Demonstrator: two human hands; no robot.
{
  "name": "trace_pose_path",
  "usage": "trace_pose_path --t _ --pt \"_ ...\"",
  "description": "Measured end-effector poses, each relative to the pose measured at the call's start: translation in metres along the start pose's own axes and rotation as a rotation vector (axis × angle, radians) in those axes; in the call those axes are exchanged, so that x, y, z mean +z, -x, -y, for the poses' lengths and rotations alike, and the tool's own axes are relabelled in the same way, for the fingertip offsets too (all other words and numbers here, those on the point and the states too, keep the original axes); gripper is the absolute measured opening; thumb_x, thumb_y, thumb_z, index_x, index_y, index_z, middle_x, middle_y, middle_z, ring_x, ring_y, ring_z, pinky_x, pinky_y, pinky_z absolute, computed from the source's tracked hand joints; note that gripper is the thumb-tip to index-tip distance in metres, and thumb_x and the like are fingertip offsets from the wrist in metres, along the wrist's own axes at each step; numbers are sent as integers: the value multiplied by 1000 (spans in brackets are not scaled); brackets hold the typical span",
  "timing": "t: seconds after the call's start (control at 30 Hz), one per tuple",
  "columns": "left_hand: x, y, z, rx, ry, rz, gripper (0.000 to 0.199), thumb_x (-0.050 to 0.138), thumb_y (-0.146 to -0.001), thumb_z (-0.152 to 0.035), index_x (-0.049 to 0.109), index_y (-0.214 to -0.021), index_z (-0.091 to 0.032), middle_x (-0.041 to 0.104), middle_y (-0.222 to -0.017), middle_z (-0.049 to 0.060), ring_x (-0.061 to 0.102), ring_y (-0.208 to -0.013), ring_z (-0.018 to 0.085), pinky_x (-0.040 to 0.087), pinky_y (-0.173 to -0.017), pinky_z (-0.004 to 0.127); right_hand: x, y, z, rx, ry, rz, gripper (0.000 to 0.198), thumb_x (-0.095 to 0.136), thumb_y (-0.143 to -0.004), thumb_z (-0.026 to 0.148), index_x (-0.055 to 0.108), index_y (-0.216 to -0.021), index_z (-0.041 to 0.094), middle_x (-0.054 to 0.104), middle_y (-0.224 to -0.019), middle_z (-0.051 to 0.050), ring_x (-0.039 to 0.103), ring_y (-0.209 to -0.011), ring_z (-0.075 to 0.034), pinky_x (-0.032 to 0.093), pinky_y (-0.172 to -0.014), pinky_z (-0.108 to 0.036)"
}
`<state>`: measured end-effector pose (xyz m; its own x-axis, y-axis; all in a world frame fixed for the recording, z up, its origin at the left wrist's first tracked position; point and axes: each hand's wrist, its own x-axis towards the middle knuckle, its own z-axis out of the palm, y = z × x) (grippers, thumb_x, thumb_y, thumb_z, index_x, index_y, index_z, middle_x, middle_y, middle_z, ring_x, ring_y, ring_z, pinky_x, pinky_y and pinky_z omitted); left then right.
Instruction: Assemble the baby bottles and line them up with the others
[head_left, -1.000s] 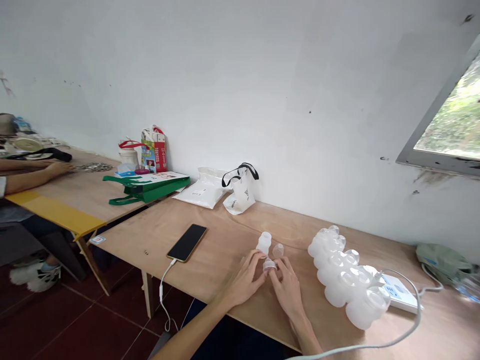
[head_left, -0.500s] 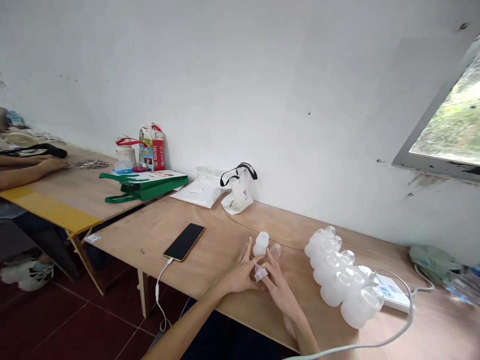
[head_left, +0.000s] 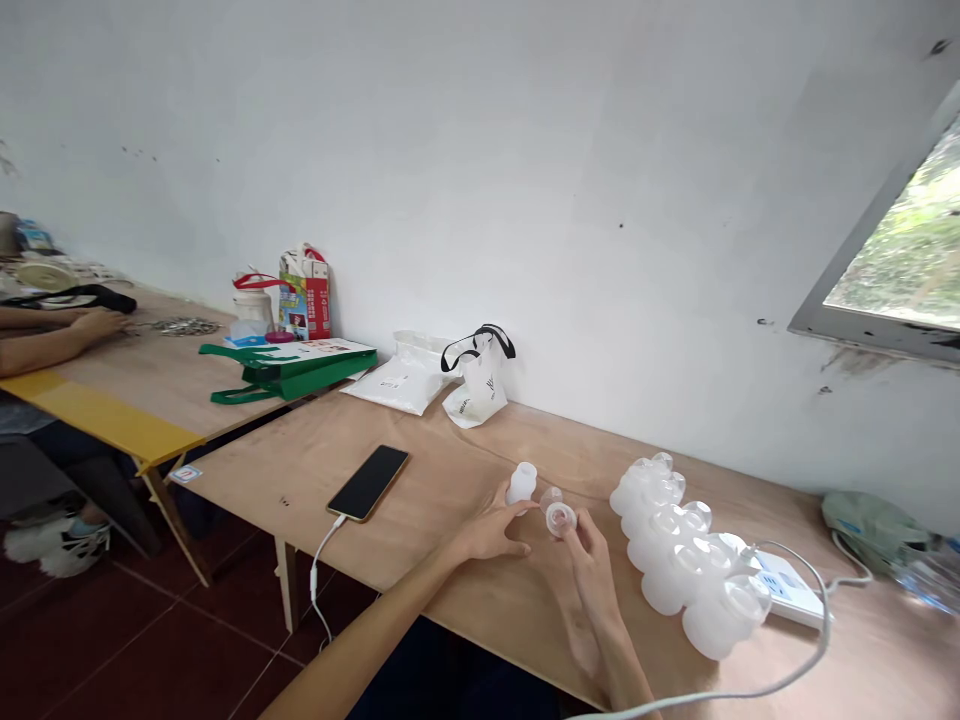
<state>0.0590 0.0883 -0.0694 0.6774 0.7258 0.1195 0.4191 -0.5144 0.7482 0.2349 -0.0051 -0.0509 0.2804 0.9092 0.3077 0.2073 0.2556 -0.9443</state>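
Observation:
My right hand (head_left: 590, 552) pinches a clear bottle nipple with its collar (head_left: 560, 519), the round open underside facing me. A clear dome cap (head_left: 551, 495) stands on the table just behind it, partly covered. Fingers and thumb apart, my left hand (head_left: 491, 532) is beside a small milky-white bottle (head_left: 523, 482). The bottle stands upright without a cap, its lower part partly hidden by the left fingers; whether they touch it I cannot tell.
Several white bottles with clear domes (head_left: 679, 540) stand at right, beside a white power strip (head_left: 787, 588) and its cable. A charging phone (head_left: 369, 483) lies at left. White bags (head_left: 477, 390) lean by the wall. Another person's hand (head_left: 97, 325) rests on the far-left table.
My hands have come apart. The right has moved the nipple to the right and turned its underside toward me; the left has opened beside the bottle.

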Motion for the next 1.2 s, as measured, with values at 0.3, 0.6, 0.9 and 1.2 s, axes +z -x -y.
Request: trace_pose_path --t 0.3,0.6,0.9,1.2 --pt "5 36 -15 28 48 -169 58 76 -87 -20 58 -140 -34 38 -148 9 54 -129 34 49 -109 49 -6 -4 -5 120 -209 48 45 71 -86 65 51 -86 25 73 -90 -4 66 -72 -22 53 -75 -37" --pt "23 36 -4 280 -106 -459 38 46 -99 -6 69 -122 -25 36 -151 11 45 -138 30 46 -113 46 -8 -6 -7 75 -207 5 46 73 -85 51 62 -120 24 72 -89 -3 61 -64 -18 51 -65 -33" --pt "19 41 -1 404 -131 -288 57 40 -98 -4 61 -142 -32 26 -166 5 31 -149 35 36 -120 58 -15 -13 -3 191 -383 -47 53 82 -77 46 68 -123 25 71 -114 -6 64 -78 -18 53 -69 -31" --pt "17 43 -9 377 -23 -173 38 42 -108 -23 64 -139 -29 30 -164 7 37 -147 33 39 -120 51 -8 -2 8 154 -340 159 59 64 -94 63 61 -143 30 53 -152 -4 48 -142 -29 43 -117 -45"
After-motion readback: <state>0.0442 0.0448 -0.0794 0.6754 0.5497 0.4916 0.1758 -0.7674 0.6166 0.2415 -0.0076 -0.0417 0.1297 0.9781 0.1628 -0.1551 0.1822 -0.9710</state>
